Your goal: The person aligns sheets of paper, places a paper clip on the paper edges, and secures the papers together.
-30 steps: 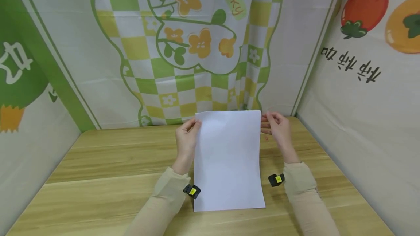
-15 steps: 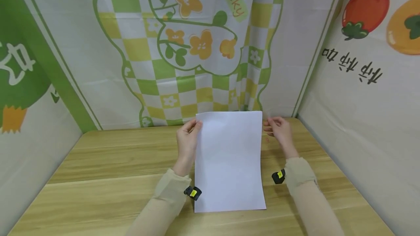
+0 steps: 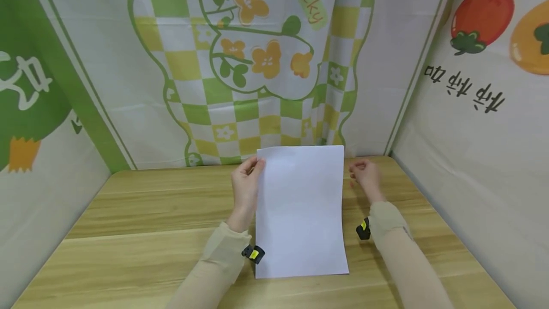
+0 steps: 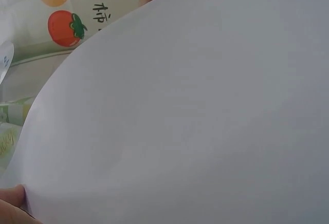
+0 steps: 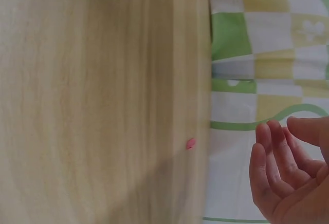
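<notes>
A plain white sheet of paper stands tilted up from the table, its lower edge towards me. My left hand pinches its upper left edge between thumb and fingers; the left wrist view shows the thumb at the sheet's corner, and the sheet bows. To the right of the paper, apart from it, is my right hand. Its fingers are loosely curled and hold nothing, as the right wrist view shows. Near that hand a small pinkish-red piece lies on the table; what it is I cannot tell.
The wooden table reaches back to a patterned cloth curtain. Printed cloth walls stand on both sides, the right wall close to the right arm. Each wrist wears a small black camera.
My right hand has drawn away from the paper's right edge, a little to the right and down. My left hand keeps its pinch, and the paper stays nearly in place.
</notes>
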`<state>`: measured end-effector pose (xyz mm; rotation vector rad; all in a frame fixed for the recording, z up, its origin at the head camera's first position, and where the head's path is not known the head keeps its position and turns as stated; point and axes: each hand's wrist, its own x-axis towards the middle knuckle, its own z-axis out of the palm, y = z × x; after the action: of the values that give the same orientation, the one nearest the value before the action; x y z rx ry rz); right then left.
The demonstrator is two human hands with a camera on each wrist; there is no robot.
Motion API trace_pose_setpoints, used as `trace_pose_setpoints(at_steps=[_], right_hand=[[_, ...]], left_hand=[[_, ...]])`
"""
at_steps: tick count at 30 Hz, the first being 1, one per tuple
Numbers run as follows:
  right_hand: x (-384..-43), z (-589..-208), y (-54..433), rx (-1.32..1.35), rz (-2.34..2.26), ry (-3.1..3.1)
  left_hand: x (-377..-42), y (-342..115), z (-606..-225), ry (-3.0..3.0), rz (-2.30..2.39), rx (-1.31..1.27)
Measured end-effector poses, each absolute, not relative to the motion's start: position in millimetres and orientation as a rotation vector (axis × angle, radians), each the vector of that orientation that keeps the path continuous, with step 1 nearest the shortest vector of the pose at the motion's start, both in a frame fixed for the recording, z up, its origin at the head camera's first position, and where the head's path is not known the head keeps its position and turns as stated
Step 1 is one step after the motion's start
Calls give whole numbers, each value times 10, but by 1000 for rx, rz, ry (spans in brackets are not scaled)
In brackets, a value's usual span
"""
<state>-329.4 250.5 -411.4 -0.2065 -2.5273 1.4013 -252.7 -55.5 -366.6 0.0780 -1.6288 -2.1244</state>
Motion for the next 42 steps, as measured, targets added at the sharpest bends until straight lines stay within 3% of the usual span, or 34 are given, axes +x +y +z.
trace_pose_setpoints(at_steps=[42], right_hand=[[-3299, -4393, 2608, -435, 996, -2896]], left_hand=[[-2501, -603, -3634, -1576, -2155, 27]])
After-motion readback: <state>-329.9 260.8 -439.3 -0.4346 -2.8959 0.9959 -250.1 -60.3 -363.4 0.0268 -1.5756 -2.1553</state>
